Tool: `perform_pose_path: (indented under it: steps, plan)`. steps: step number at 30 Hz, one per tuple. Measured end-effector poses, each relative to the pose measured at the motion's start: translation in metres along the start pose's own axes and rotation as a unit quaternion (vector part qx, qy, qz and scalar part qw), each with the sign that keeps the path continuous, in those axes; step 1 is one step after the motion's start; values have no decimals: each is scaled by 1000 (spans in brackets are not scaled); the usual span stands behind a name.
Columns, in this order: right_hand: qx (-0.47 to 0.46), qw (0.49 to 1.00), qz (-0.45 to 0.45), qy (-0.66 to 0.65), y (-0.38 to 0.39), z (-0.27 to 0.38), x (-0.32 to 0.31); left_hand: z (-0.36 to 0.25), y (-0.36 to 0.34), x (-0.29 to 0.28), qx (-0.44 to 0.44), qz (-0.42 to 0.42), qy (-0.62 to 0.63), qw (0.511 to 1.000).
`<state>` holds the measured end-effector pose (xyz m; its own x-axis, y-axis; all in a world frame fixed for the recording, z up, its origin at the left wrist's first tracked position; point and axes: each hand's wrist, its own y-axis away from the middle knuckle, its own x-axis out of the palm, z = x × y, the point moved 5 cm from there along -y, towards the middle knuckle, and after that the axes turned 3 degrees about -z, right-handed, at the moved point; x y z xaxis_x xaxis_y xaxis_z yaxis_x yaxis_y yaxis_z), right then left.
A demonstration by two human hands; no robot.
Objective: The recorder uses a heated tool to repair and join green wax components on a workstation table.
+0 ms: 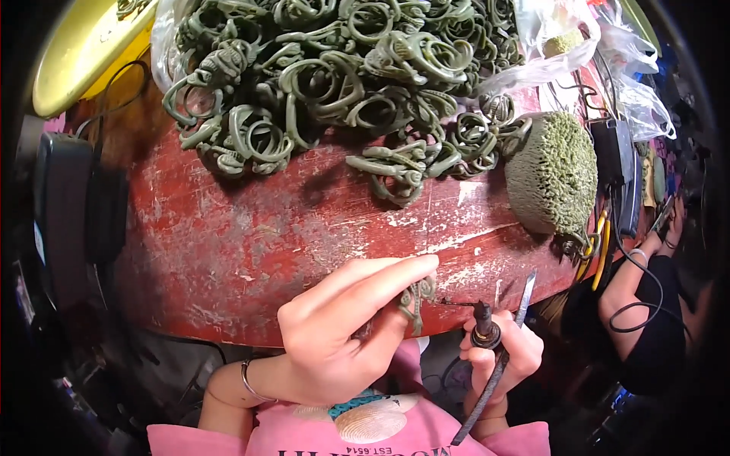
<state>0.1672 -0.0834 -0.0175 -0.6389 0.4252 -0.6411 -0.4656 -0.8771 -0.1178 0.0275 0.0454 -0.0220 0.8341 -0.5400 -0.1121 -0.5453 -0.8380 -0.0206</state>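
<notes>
Over the near edge of the red table, my left hand (342, 327) pinches a small green wax piece (413, 305) with a ridged, beaded pattern between thumb and fingers. My right hand (518, 348) grips a soldering-iron-like pen (485, 328) with a black collar. The pen's thin dark tip points left at the wax piece; I cannot tell whether they touch. A narrow grey flat metal strip (525, 298), like a file or blade, is also held in my right hand and slants upward. Beyond both hands lies a large heap of green wax ring-shaped pieces (319, 83).
A pitted green foam-like block (551, 175) stands at the right, by yellow-handled pliers (603, 251). Clear plastic bags (563, 45) lie behind it. A yellow basin (84, 49) is far left, above a black box (65, 205). Another person's arm (627, 292) shows at right.
</notes>
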Motion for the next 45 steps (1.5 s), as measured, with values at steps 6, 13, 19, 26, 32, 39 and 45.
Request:
perform_pose_path:
  steps: [6, 13, 19, 26, 32, 39, 45]
  plan:
    - [32, 999, 0, 14, 5, -2, 0, 1, 3, -1, 3, -2, -5, 1000]
    - [41, 999, 1, 21, 2, 0, 1, 1, 0, -1, 14, -3, 8, 1000]
    - [48, 999, -6, 22, 2, -1, 1, 2, 0, -1, 19, -2, 6, 1000]
    - [58, 998, -14, 15, 1, -1, 1, 0, 0, -1, 25, -6, 4, 1000]
    - [58, 998, -15, 22, 1, 0, 1, 0, -1, -2, 28, -3, 8, 1000]
    - [58, 998, -21, 18, 4, -3, 1, -1, -1, -3, 25, -5, 14, 1000]
    - [74, 997, -28, 3, 4, -3, 1, 0, 0, -3, 8, 1, 2, 1000]
